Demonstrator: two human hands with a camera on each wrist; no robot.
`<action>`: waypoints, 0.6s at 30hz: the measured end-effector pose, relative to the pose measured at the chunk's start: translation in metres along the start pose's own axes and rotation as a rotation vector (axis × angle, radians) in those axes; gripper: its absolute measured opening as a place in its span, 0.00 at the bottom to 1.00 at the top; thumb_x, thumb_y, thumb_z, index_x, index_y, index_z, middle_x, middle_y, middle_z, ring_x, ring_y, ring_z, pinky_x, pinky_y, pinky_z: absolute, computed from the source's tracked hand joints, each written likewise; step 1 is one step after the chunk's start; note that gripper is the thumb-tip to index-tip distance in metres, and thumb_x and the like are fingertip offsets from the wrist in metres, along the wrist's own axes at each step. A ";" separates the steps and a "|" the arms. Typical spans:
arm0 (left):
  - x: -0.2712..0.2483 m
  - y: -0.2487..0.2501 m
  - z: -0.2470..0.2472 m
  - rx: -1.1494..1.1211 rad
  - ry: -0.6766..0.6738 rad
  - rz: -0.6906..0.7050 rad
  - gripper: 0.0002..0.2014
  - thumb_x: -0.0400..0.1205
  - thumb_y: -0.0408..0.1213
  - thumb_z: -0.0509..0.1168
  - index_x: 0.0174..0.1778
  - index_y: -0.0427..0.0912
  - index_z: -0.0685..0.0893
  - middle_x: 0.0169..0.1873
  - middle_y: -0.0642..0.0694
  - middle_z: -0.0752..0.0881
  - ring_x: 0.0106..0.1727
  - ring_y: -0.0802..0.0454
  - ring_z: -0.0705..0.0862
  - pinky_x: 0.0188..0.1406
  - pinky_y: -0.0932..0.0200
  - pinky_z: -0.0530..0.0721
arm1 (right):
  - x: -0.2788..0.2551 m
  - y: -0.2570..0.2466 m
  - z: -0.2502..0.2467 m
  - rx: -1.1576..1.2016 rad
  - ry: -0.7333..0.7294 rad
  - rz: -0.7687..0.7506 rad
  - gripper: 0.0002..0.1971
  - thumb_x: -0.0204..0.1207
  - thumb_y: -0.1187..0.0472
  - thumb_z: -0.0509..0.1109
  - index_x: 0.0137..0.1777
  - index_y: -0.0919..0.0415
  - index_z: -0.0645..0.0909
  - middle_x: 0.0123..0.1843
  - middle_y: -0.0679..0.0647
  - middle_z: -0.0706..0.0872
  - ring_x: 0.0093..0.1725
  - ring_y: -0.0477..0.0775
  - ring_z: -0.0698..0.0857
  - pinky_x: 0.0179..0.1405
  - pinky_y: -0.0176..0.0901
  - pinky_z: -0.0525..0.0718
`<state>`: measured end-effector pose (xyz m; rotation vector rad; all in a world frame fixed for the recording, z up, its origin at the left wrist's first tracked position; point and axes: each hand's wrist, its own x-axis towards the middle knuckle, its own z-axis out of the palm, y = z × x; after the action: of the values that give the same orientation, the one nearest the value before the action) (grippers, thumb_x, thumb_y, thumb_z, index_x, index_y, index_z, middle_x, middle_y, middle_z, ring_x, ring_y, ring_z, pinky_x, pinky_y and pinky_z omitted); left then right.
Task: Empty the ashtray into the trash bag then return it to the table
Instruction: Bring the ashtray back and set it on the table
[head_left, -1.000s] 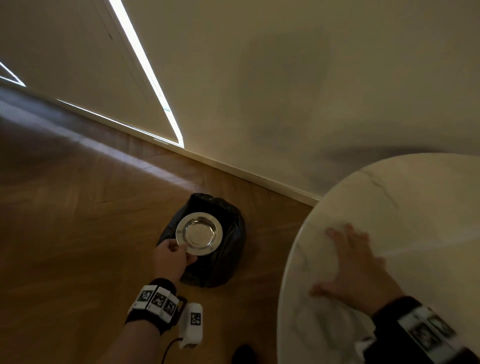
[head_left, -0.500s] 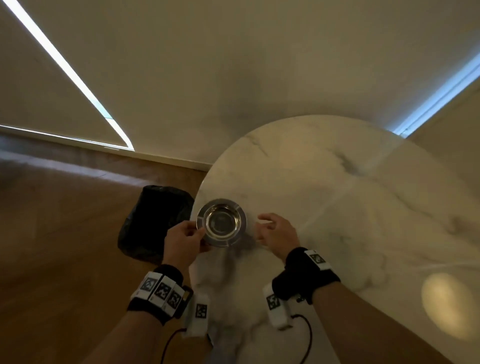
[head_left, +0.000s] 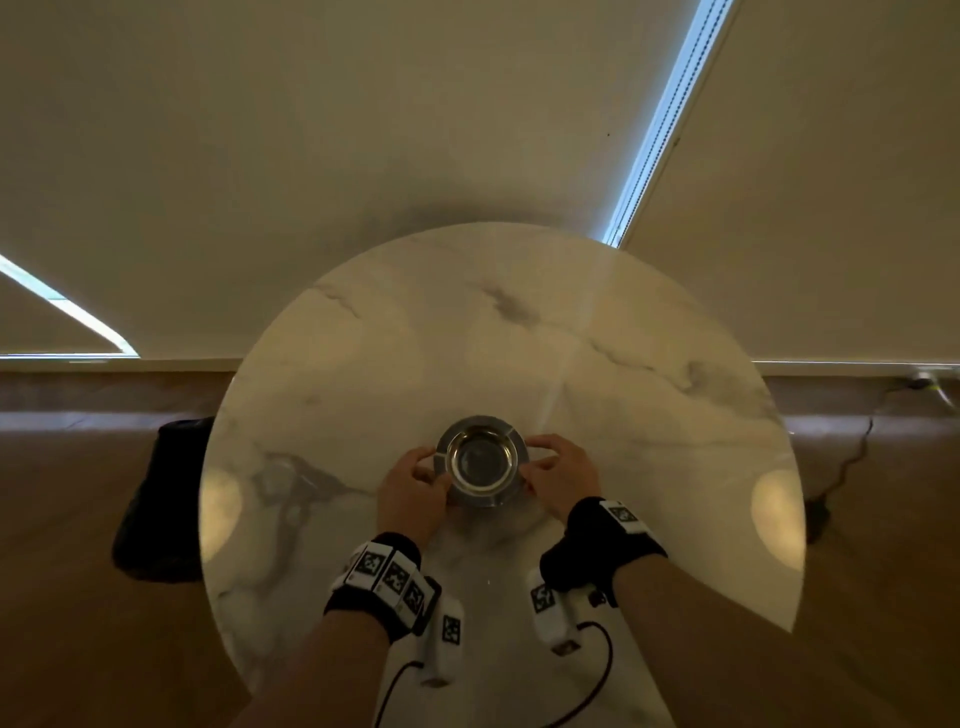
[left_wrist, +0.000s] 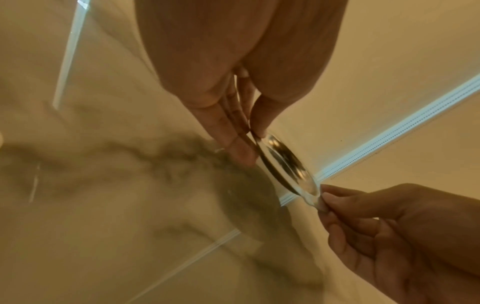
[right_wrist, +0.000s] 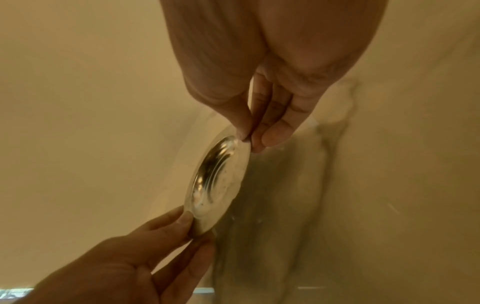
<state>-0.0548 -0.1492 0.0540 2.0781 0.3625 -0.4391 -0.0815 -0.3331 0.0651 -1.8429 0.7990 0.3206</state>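
The round metal ashtray (head_left: 482, 459) sits level just above the marble surface (head_left: 649, 415), its rim pinched between the left hand (head_left: 413, 493) and right hand (head_left: 563, 480), so the surface lies straight beneath it.

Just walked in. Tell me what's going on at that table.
A person is holding a round metal ashtray over the middle of a round marble table. The left hand and the right hand each pinch its rim on opposite sides. The bowl looks empty. A black trash bag sits on the floor by the table's left edge. Whether the ashtray already rests on the marble is unclear.
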 end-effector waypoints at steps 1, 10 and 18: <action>0.001 0.003 0.007 0.030 0.004 0.022 0.19 0.76 0.36 0.74 0.63 0.46 0.84 0.46 0.41 0.90 0.48 0.42 0.88 0.56 0.43 0.88 | 0.003 0.003 -0.006 -0.008 0.008 0.001 0.13 0.70 0.62 0.77 0.49 0.42 0.83 0.41 0.54 0.93 0.44 0.56 0.91 0.54 0.57 0.91; 0.001 0.012 0.031 0.154 -0.012 -0.007 0.13 0.75 0.38 0.74 0.55 0.45 0.85 0.38 0.49 0.85 0.46 0.46 0.83 0.49 0.57 0.78 | 0.031 0.013 -0.028 -0.074 0.032 -0.044 0.12 0.74 0.60 0.74 0.57 0.50 0.86 0.50 0.57 0.93 0.50 0.55 0.89 0.55 0.42 0.84; 0.019 0.014 0.022 0.097 0.018 -0.030 0.03 0.76 0.40 0.70 0.43 0.47 0.87 0.39 0.45 0.92 0.42 0.42 0.90 0.50 0.41 0.91 | 0.031 0.027 -0.029 -0.117 0.079 -0.013 0.07 0.68 0.57 0.77 0.46 0.53 0.85 0.42 0.51 0.92 0.45 0.54 0.90 0.52 0.45 0.87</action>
<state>-0.0358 -0.1733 0.0457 2.1740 0.3911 -0.4640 -0.0808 -0.3772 0.0406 -1.9794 0.8372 0.2926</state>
